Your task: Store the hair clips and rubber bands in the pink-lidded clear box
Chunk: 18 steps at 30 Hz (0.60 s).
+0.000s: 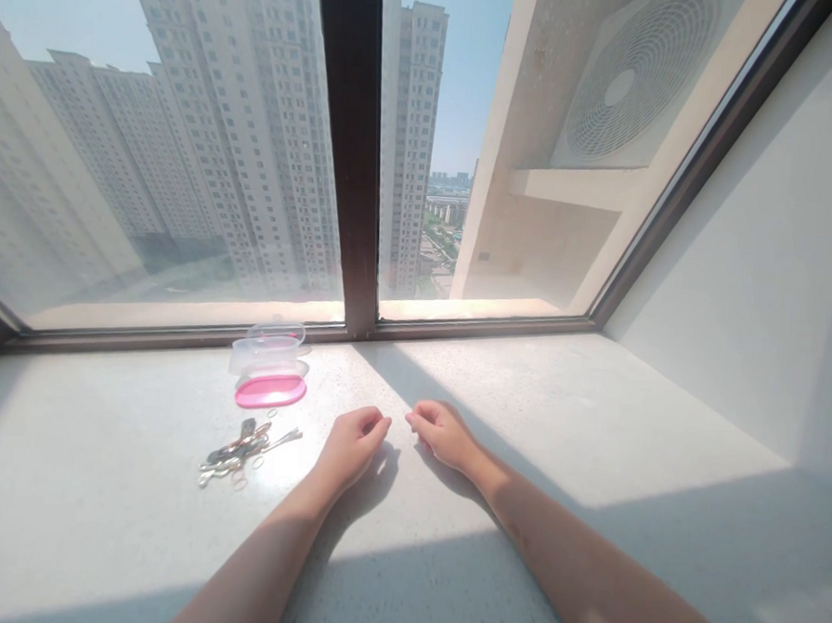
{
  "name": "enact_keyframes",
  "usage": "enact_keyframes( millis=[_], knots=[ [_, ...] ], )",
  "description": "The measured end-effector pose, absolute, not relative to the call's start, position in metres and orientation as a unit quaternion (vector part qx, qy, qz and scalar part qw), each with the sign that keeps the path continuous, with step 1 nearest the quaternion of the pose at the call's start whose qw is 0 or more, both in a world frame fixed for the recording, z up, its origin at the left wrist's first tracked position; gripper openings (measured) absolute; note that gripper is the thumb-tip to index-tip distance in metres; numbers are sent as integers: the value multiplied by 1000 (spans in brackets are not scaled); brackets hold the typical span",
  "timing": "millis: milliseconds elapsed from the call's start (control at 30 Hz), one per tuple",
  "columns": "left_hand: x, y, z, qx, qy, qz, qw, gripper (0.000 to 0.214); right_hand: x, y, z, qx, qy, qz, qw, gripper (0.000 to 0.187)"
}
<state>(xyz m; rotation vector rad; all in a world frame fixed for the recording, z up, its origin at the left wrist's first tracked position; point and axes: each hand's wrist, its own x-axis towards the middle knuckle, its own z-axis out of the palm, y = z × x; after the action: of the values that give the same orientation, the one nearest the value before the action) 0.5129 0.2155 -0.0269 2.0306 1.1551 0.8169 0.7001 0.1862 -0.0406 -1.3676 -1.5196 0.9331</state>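
Note:
My left hand point(350, 446) rests on the pale stone windowsill point(522, 419) with its fingers curled under, nothing visible in it. My right hand point(441, 433) lies just to its right, also loosely curled, fingertips pointing toward the left hand. A small gap separates the two. Left of my left hand lies a heap of small metal clips and rings point(242, 452). Behind that heap stands a clear plastic box point(266, 354) next to its pink lid point(270, 391).
The sill ends at a dark-framed window point(351, 159) with tower blocks outside. A white wall point(760, 255) closes the right side. An air-conditioner fan unit point(634, 81) hangs outside at upper right. Sunlight and shadow bands cross the sill.

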Motion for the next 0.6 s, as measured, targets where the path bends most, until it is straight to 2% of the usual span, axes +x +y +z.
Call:
enact_keyframes(
  millis=[600],
  knots=[
    [512,216,-28,775,439,317,325,36,699,189,-45,-549,-607,363,446,30]
  ],
)
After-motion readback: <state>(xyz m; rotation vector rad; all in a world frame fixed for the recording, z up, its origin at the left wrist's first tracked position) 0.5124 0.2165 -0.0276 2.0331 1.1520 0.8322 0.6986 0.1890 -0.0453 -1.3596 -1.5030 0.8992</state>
